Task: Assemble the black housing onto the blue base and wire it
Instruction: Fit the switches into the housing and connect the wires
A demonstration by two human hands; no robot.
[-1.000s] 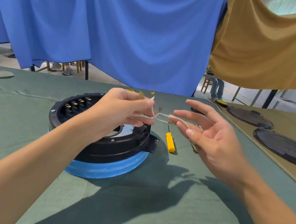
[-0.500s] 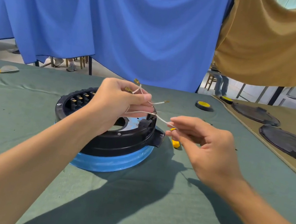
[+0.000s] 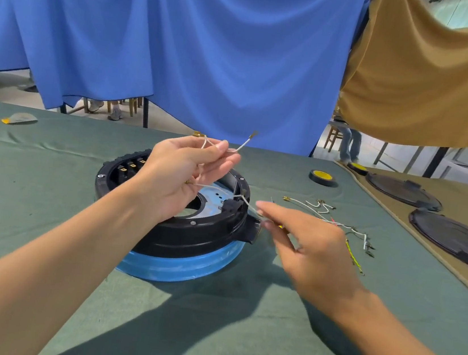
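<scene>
Black housing: seated on blue base, on green tabletop
Left hand: above housing, pinching white wires
Right hand: beside housing, pinching one wire end
Loose wires: on tabletop, right

Glossy black plastic housing; matt green cloth tabletop.

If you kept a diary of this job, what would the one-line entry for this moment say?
stage: wiring | black housing: on blue base | left hand: pinching white wires | right hand: pulling one wire end | spare wires: on table
</scene>
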